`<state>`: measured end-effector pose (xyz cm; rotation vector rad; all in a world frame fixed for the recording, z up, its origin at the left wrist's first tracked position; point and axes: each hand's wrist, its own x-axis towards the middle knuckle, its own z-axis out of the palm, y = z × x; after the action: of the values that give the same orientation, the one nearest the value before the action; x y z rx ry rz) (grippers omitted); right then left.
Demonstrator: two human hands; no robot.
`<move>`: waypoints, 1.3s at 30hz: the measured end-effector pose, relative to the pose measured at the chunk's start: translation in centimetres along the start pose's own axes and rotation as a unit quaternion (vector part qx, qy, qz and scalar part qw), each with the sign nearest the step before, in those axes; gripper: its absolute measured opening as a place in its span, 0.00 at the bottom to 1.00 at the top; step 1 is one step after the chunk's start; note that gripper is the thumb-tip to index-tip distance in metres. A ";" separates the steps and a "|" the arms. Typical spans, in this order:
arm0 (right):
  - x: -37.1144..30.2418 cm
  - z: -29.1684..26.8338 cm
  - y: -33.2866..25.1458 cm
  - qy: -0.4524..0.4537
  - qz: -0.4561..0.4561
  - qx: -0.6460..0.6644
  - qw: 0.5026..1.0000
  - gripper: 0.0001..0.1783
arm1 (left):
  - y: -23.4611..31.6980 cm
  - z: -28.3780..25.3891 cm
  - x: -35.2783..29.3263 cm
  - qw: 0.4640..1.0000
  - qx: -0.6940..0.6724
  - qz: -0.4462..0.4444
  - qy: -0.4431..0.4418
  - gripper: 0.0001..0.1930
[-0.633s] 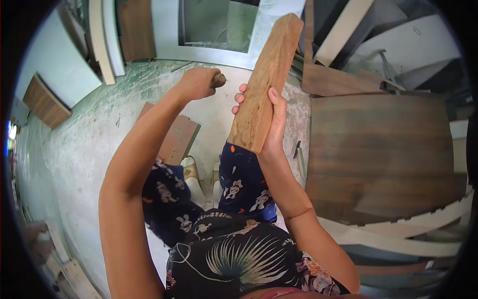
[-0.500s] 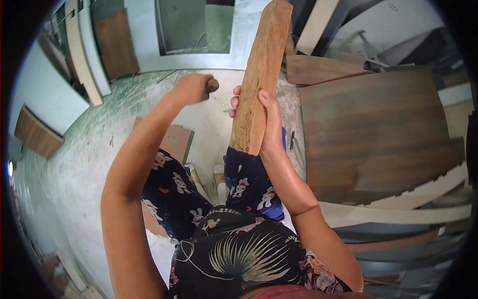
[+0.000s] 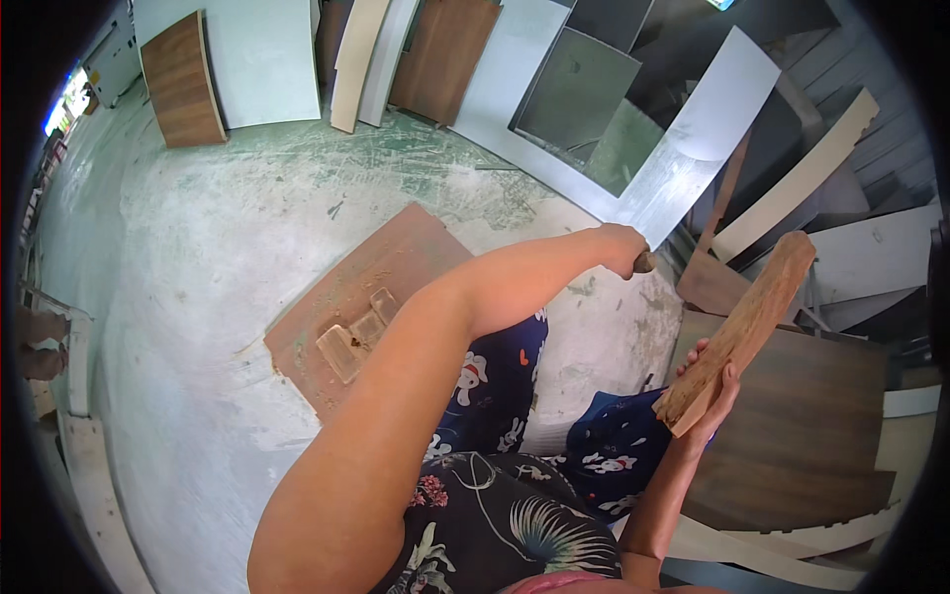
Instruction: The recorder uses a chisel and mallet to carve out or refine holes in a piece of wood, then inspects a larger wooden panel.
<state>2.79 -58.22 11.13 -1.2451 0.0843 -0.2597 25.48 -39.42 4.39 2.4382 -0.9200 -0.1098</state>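
In my right hand [image 3: 720, 398] is a long, rough wooden block [image 3: 742, 332], tilted with its far end up and to the right. My fingers wrap its left side and the thumb presses the right. My left hand [image 3: 618, 247] is closed in a fist at the end of my outstretched arm, left of the block and apart from it. From that fist sticks the round, dark end of a wooden handle [image 3: 644, 261]; what the handle belongs to is hidden.
A reddish-brown board [image 3: 411, 236] lies on the floor at left, bearing shavings and some small wooden frame-like pieces [image 3: 341, 352]. Dark wood-grain panels [image 3: 792, 426] lie at right. White and brown panels [image 3: 272, 69] lean along the back.
The view has swung left, bringing the floor board into sight. My left arm now reaches across to the right. The block, still in my right hand, leans more to the right.
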 end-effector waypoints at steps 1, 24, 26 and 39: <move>-0.7 0.1 -0.3 -0.012 -0.049 -0.020 0.999 0.32 | -0.2 0.4 0.2 1.000 0.009 0.007 -0.012 0.11; 3.0 -5.7 5.7 0.001 0.187 0.094 0.978 0.30 | -2.4 1.8 0.5 0.999 0.047 0.011 -0.024 0.12; 4.4 -5.9 9.7 0.023 0.248 0.131 0.960 0.30 | -2.1 1.4 0.1 0.999 0.010 0.034 -0.029 0.12; 2.2 -8.4 33.4 0.067 0.130 -0.368 0.918 0.37 | -1.8 1.0 0.1 0.997 0.011 0.055 -0.050 0.14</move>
<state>8.20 -56.73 -22.89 -1.9428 0.4995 -0.0749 26.38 -38.87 2.63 2.4145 -1.1038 -0.1848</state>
